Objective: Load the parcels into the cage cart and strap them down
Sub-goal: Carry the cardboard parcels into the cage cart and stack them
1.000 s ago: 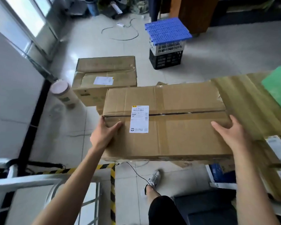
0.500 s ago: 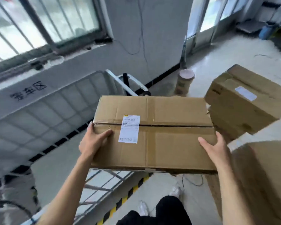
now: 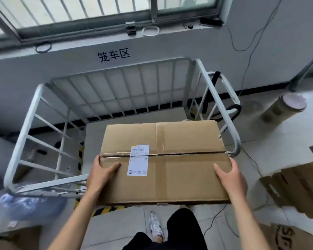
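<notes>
On the left stands the white tubular-steel cage cart (image 3: 49, 127), its floor bare and its near side open toward the person. Left hand (image 3: 102, 179) clamps the left end of the taped brown cardboard parcel with the white shipping label (image 3: 163, 159), fingers (image 3: 112, 168) spread over the top face, thumb along the edge. The parcel hangs in the air, level, its far half already over the cart floor, its near half over the yellow-and-black floor tape (image 3: 107, 210). Its long axis runs left to right, square to the cart's barred back wall, so it looks set to go straight ahead and down. Right hand (image 3: 231, 179) grips the opposite end the same way, fingers curled onto the top; both hands sit equally near. Watch the right corner: it rides close beside the cart's right rail. Further right, a black strap (image 3: 210, 91) hangs on that rail, and more brown cartons (image 3: 294, 181) wait on the floor.
</notes>
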A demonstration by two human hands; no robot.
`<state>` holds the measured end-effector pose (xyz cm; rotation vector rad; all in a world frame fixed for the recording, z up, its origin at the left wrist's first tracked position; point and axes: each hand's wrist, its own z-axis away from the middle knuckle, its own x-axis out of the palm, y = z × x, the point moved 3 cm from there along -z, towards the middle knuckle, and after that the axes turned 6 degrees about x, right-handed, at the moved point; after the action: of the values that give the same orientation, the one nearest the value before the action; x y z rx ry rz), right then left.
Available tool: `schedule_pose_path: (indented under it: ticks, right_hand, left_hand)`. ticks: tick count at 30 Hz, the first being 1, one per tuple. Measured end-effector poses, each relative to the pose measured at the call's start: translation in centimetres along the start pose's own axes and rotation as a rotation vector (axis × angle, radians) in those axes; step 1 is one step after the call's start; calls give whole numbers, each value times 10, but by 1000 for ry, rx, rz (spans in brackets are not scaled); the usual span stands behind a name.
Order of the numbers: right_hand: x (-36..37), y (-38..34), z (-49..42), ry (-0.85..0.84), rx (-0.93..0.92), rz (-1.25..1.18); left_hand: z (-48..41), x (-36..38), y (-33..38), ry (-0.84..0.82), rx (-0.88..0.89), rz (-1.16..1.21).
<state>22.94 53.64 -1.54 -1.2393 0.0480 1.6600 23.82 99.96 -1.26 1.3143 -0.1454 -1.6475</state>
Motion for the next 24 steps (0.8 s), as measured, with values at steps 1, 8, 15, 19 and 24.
schedule_pose_path:
  ticks: [1, 8, 15, 19, 24]
  right_hand:
    - [-1, -2, -6, 11, -4, 8]
    - [-15, -36, -83, 83, -11, 75]
    - [-19, -112, -227, -66, -15, 262]
    - [9, -138, -300, -133, 11, 263]
    - [75, -137, -350, -177, -41, 261]
  left_hand:
    - [-2, 4, 2, -2, 0, 2]
    - [-66, 49, 59, -84, 27, -58]
    - [-146, 113, 122, -84, -109, -245]
    - [-198, 155, 141, -77, -155, -218]
    - [-263, 195, 108, -61, -203, -97]
